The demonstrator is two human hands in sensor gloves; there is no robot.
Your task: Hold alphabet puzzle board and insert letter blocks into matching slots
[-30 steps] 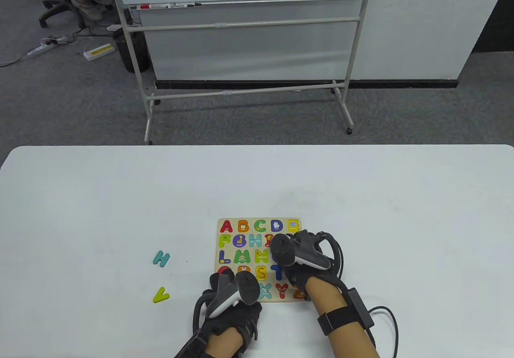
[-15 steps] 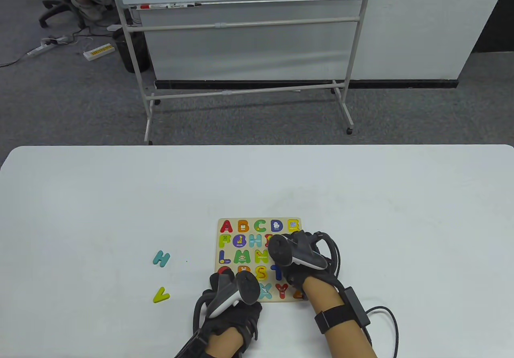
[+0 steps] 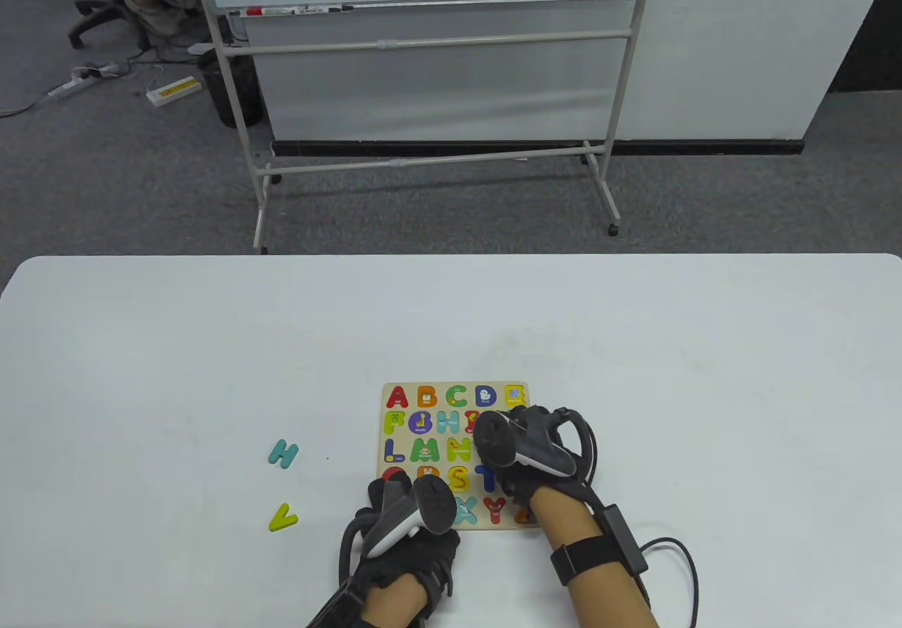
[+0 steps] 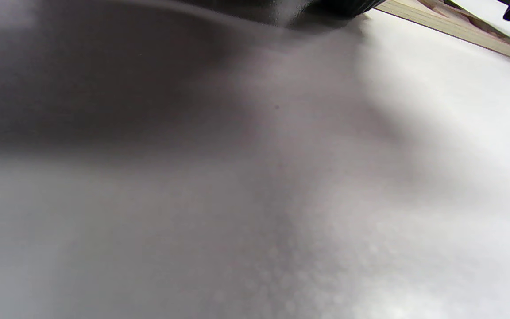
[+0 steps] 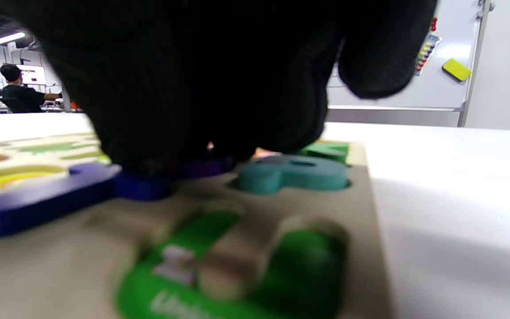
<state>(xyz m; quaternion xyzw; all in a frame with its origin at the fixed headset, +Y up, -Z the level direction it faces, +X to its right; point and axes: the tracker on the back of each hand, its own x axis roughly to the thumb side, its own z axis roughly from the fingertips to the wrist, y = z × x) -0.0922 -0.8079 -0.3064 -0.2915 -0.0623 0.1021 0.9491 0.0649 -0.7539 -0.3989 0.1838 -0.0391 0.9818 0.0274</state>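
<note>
The step in hand looks like pushing a letter down into its slot. The right hand [image 3: 525, 445] is over the right side of the puzzle board [image 3: 455, 455]. In the right wrist view its fingers [image 5: 202, 88] press on a dark blue letter [image 5: 47, 195] that sits a bit above the wood, so it may not be all the way in. Which letter it is, I cannot tell. Just beside it, a teal letter [image 5: 292, 173] sits in its slot. Closer to the camera there is a green slot [image 5: 237, 270] with no block in it.

The left hand [image 3: 405, 522] rests at the near left corner of the board and seems to hold it still. The left wrist view shows only the board's wooden edge [image 4: 450, 26] and the white tabletop [image 3: 211, 346]. I cannot tell how the left fingers lie, or if they grip the edge or only press on it.

The board lies near the middle of the near edge of the tabletop, with both hands on it. Two loose blocks wait well apart from the board, toward the left edge: a teal H [image 3: 283, 453] and a yellow-green V [image 3: 282, 517] closer to the near edge.

Next, I think the blue letter needs a firm push until it sits flat. Then a hand must reach left for the H or V, while the board is held so it does not slide.
</note>
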